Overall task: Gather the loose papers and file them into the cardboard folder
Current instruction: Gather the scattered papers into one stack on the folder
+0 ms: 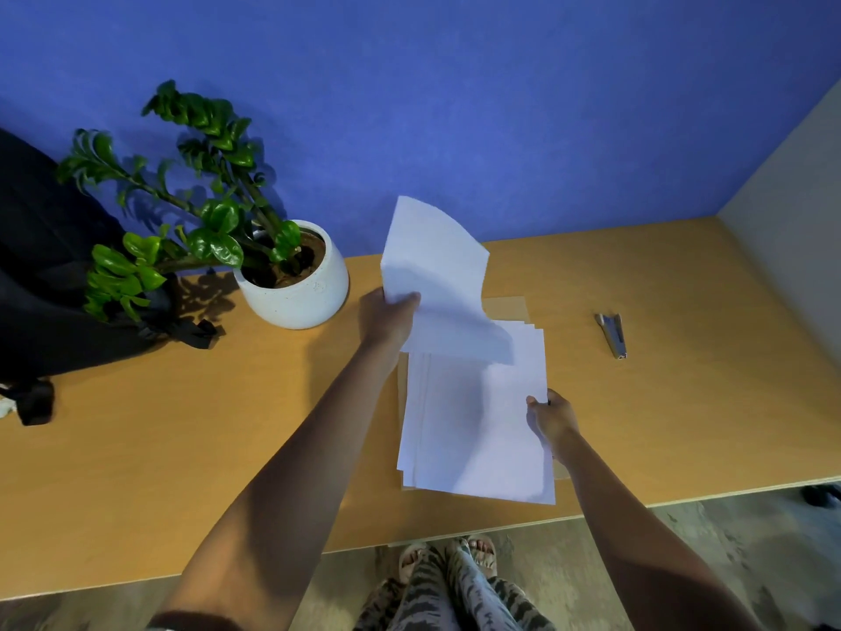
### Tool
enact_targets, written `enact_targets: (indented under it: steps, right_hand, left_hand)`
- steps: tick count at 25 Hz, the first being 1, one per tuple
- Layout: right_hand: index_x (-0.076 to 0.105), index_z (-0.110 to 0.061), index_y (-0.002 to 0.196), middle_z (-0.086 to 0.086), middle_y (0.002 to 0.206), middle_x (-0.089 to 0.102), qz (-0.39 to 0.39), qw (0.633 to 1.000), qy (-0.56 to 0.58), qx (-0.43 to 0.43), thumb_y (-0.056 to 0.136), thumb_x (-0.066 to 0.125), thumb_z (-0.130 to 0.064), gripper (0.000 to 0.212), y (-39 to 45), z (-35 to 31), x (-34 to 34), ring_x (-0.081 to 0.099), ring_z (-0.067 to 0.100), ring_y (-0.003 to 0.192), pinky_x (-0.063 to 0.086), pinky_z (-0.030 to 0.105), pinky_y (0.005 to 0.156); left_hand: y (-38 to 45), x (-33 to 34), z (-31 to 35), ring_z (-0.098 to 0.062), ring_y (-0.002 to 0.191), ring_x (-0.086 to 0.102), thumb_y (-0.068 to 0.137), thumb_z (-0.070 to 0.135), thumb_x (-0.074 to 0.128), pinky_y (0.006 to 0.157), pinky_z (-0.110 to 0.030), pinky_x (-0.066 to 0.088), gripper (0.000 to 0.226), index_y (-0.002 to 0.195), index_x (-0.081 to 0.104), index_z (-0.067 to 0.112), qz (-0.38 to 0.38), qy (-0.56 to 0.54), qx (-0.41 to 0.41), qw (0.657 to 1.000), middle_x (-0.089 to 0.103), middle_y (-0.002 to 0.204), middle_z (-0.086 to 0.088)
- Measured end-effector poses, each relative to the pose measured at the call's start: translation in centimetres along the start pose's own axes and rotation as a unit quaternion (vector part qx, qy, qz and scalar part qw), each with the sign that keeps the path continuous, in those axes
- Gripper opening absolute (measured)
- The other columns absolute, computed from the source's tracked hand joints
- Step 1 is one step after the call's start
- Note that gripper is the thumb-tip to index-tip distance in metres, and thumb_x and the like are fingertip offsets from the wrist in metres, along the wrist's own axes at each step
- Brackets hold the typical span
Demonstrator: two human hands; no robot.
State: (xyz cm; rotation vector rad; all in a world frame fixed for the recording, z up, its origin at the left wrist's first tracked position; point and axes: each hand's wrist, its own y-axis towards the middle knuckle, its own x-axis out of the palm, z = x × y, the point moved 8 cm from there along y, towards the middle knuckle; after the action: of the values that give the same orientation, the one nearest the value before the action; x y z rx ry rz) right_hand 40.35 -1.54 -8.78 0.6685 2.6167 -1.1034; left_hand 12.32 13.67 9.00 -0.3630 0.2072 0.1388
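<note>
Papers: a loose stack of white sheets (473,430) lies flat near the front edge of the wooden table (182,425), edges uneven, several sheets fanned out along the left and far sides. The surfaces visible are blank, with no print to be seen. Brown cardboard folder (505,307) lies under the stack; only strips of it show at the far end, along the left side and at the near right corner.

Left hand (387,318) is closed on a second batch of white sheets (437,275), thumb on top, pinching the left edge. This batch is raised off the stack, curling upward at the far end and drooping at the right, where it overlaps the far part of the stack.

Right hand (553,419) grips the right edge of the flat stack, thumb on top, fingers beneath.

Other items on the table: a white pot with a green plant (291,284) to the left, a black bag (54,284) at far left, a metal stapler (612,334) to the right, well apart from the papers.
</note>
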Motion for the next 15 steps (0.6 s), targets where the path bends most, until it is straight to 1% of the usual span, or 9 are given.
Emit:
enact_targets:
  steps: [1,3,5,7,8,10,12,13,15]
  right_hand:
    - [0.062,-0.008,0.127,0.013,0.129,0.065,0.001,1.0,0.015,0.01,0.104,0.049,-0.025,0.032,0.0,0.0,-0.1,0.058,0.032,0.111,0.042,0.033,0.09]
    - [0.055,-0.006,0.139,0.01,0.142,0.056,-0.01,0.995,0.094,0.04,0.106,0.043,-0.037,0.047,-0.3,0.1,0.0,0.051,0.031,0.131,0.038,0.034,0.101]
    - [0.043,-0.007,0.148,0.009,0.154,0.044,-0.024,0.99,0.125,0.063,0.105,0.034,-0.05,0.062,-0.2,0.1,0.2,0.04,0.03,0.143,0.032,0.038,0.114]
    - [0.038,-0.008,0.151,0.011,0.157,0.04,-0.021,0.99,0.115,0.083,0.102,0.03,-0.059,0.071,-0.4,0.2,0.0,0.037,0.033,0.144,0.03,0.043,0.116]
    - [0.039,-0.008,0.151,0.01,0.156,0.041,-0.021,0.987,0.127,0.092,0.101,0.03,-0.06,0.072,-0.3,0.3,0.1,0.038,0.034,0.144,0.031,0.043,0.116]
    - [0.042,-0.007,0.149,0.01,0.154,0.044,-0.021,0.984,0.147,0.096,0.102,0.032,-0.057,0.069,-0.3,0.2,0.3,0.041,0.033,0.142,0.032,0.039,0.114]
    - [0.045,-0.003,0.145,0.013,0.151,0.048,-0.007,0.985,0.15,0.083,0.103,0.037,-0.052,0.066,-0.1,0.2,0.2,0.044,0.034,0.139,0.035,0.037,0.11]
    - [0.048,-0.002,0.143,0.014,0.149,0.05,-0.002,0.986,0.151,0.073,0.103,0.04,-0.05,0.063,0.1,0.1,0.3,0.046,0.035,0.137,0.036,0.036,0.108]
    - [0.053,-0.001,0.138,0.015,0.144,0.054,0.003,0.989,0.136,0.062,0.102,0.044,-0.049,0.061,0.1,-0.2,0.3,0.05,0.036,0.133,0.038,0.038,0.106]
  left_hand:
    - [-0.3,0.7,-2.0,-0.018,0.075,0.065,0.086,0.019,0.073,0.059,-0.026,0.048,0.015,0.099,0.07,0.013,-0.019,-0.01,-0.029,0.999,0.069,0.091,-0.003]
    - [-1.2,1.5,-6.1,-0.03,0.089,0.069,0.085,0.018,0.074,0.069,-0.034,0.053,0.024,0.106,0.072,0.006,-0.033,-0.008,-0.084,0.996,0.072,0.101,-0.012]
    - [-2.3,1.6,-9.7,-0.033,0.095,0.07,0.084,0.018,0.076,0.074,-0.039,0.054,0.032,0.111,0.072,0.001,-0.031,0.006,-0.125,0.992,0.073,0.105,-0.016]
    - [-3.2,1.6,-12.4,-0.036,0.1,0.071,0.085,0.018,0.076,0.08,-0.043,0.057,0.032,0.11,0.071,0.001,-0.039,0.01,-0.16,0.986,0.073,0.109,-0.018]
    - [-3.6,1.6,-13.4,-0.036,0.102,0.07,0.084,0.017,0.077,0.081,-0.045,0.057,0.032,0.111,0.07,0.001,-0.049,0.015,-0.174,0.983,0.073,0.111,-0.019]
    - [-4.1,1.3,-14.4,-0.037,0.102,0.07,0.082,0.014,0.078,0.08,-0.044,0.06,0.037,0.115,0.069,0.0,-0.069,0.034,-0.191,0.979,0.072,0.113,-0.018]
    - [-4.1,0.8,-14.6,-0.035,0.103,0.069,0.079,0.011,0.079,0.084,-0.043,0.06,0.046,0.121,0.064,0.001,-0.074,0.088,-0.178,0.977,0.07,0.116,-0.015]
    - [-4.1,0.6,-14.4,-0.033,0.103,0.067,0.079,0.01,0.077,0.082,-0.041,0.059,0.05,0.125,0.059,0.002,-0.071,0.123,-0.163,0.976,0.067,0.118,-0.013]
    - [-4.1,0.4,-14.0,-0.029,0.101,0.063,0.082,0.006,0.07,0.068,-0.033,0.055,0.054,0.131,0.048,0.009,-0.066,0.178,-0.127,0.974,0.062,0.122,-0.01]
